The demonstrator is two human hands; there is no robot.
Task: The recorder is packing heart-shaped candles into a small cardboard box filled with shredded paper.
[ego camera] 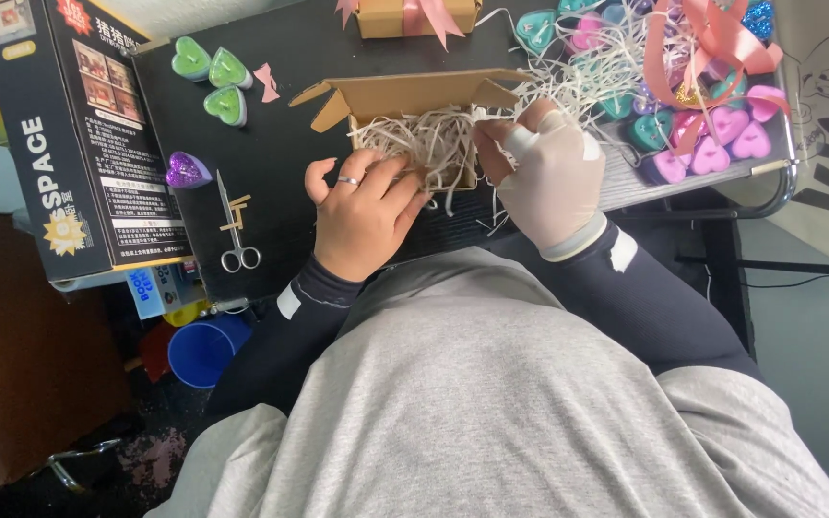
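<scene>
Head view: both hands at an open cardboard box (405, 96) of shredded paper (424, 139).
Left hand (362, 216) lies half-open on the paper at the box's near edge, gripping nothing clearly. Gloved right hand (549, 173) pinches strands at the box's right end. Box's long axis runs left-right, flaps up. Scissors (234, 225) and green heart candles (211, 77) left of left hand; pink ribbon (712, 38) and candle pile beyond the right.

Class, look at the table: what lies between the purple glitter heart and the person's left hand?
In the head view, small scissors lie between the purple glitter heart and the left hand.
</scene>
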